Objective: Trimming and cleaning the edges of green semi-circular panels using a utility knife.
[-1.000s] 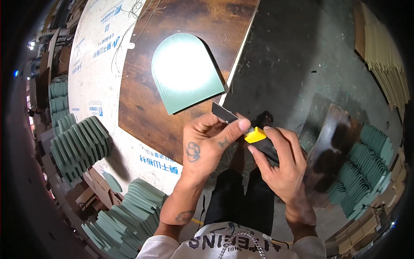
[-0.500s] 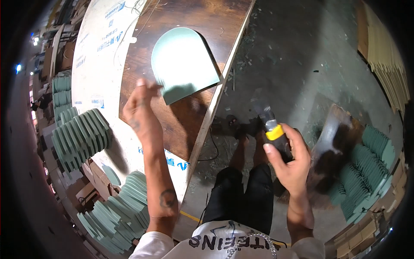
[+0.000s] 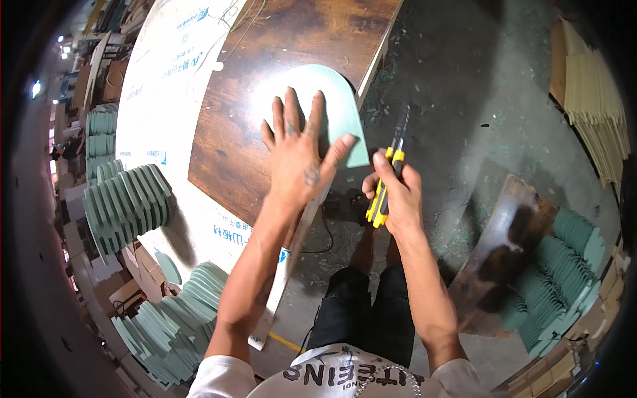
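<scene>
A left hand presses on a green arch-shaped panel while the right hand holds a utility knife beside it.

The left hand lies flat, with the fingers spread wide, on the pale green panel, which has a rounded top and a straight lower edge. The panel rests on a dark brown wooden board, near the board's right edge, and the board lies on a larger white sheet. The right hand is closed around the yellow and black utility knife; its blade points up and away from the person, just beside the right lower corner of the panel, over the grey floor. Many similar green panels stand in rows at the left, at the lower left and at the right.
</scene>
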Motion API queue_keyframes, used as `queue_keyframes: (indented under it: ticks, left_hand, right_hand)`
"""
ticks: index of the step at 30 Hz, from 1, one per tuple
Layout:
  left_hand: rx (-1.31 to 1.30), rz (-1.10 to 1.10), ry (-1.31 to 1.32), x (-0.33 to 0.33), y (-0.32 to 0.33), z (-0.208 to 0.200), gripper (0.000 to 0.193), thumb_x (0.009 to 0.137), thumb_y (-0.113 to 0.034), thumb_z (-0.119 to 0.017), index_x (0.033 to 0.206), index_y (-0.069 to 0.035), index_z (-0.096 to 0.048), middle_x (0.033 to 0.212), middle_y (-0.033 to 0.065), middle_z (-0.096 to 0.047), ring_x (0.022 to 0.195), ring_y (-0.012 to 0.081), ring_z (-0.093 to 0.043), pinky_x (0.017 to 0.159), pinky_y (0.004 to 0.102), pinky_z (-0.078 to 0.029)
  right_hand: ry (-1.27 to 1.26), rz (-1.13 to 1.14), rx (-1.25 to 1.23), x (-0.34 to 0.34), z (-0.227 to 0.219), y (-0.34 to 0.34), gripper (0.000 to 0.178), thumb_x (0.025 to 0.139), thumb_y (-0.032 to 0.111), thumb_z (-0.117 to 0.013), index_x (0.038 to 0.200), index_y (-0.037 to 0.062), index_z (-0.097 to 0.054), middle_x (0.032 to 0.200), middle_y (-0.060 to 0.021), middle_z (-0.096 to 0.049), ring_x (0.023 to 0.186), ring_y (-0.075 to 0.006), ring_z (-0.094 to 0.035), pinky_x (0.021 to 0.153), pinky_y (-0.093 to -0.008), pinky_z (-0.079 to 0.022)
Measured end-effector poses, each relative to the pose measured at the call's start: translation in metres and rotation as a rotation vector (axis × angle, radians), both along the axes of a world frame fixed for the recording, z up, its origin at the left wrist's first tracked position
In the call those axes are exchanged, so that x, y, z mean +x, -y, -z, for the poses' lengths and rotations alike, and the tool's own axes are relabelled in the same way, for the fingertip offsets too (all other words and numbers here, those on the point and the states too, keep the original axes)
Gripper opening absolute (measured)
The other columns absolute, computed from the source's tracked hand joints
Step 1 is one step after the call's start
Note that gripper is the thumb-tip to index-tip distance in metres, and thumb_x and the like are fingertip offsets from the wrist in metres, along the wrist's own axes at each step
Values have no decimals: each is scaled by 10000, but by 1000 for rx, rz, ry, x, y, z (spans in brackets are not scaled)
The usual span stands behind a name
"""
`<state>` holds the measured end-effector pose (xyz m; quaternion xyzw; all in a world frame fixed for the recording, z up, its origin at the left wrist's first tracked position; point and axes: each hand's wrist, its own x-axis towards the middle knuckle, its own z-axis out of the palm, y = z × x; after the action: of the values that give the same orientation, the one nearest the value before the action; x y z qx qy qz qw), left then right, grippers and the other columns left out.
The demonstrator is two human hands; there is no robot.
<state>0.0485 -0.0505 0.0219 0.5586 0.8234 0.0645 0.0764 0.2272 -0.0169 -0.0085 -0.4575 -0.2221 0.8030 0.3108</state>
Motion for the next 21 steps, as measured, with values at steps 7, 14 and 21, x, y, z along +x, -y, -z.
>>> queue_keyframes:
  ticks: [7,14,21]
  left_hand:
    - [171,-132,269,17,28,-19,605,1043,-371,-578,1540,-48,-457,1629,335,-266,1536,487,-215,1227,607,-160]
    - [468,-464,990,27,28,-89,758,1046,-442,-601,1568,49,-353,1517,307,-464,1394,400,-481,1147,467,-386]
    - [633,-650,1371,-69,71,-81,267,1020,-131,-653,1215,51,-645,1020,77,-723,895,138,-690,802,268,-569]
  right_hand:
    - [190,-51,222,-9,-34,3,308,972,223,-753,1068,-57,-671,775,-41,-661,610,-91,-620,565,-247,-495]
    - [236,-118,946,-36,-82,24,271,957,148,-739,1142,-42,-684,804,-68,-715,691,-106,-664,673,-272,-544]
    - [-200,-518,698,-74,-88,41,423,1034,241,-653,1357,-26,-600,1237,-156,-727,837,-164,-740,746,-317,-588]
